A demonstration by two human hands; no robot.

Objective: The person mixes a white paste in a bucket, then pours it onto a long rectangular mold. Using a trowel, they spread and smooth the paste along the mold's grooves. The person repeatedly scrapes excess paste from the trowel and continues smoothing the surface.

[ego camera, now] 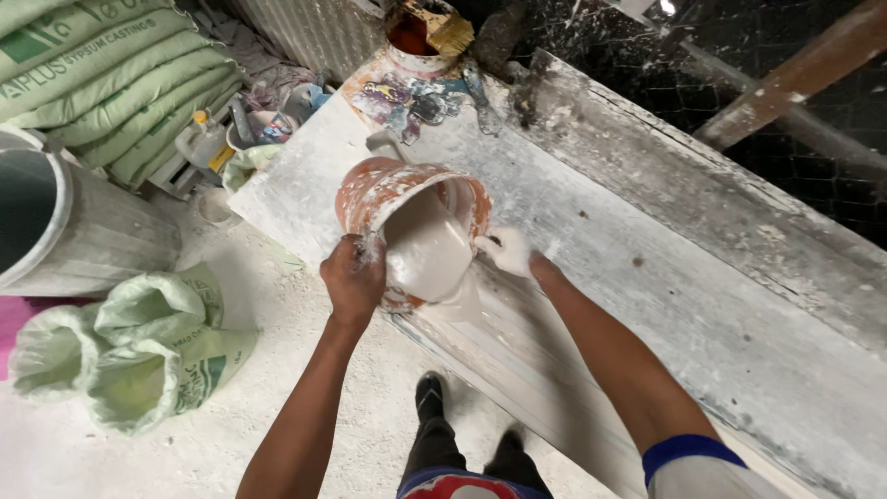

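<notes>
A plaster-caked orange bucket point(379, 189) lies tipped toward me over a long white worktable point(647, 277). Thick pale wet plaster point(427, 254) runs out of its mouth onto the table's near edge. My left hand point(353, 275) grips the bucket's lower rim on the left. My right hand point(506, 250), coated white, holds the rim on the right side. Both forearms reach up from the bottom of the view.
Stacked green sacks point(120, 79) stand at the top left, and an open green sack point(152, 356) lies on the dusty floor. A grey drum point(65, 231) sits at left. A small pot with a brush point(420, 37) is at the table's far end.
</notes>
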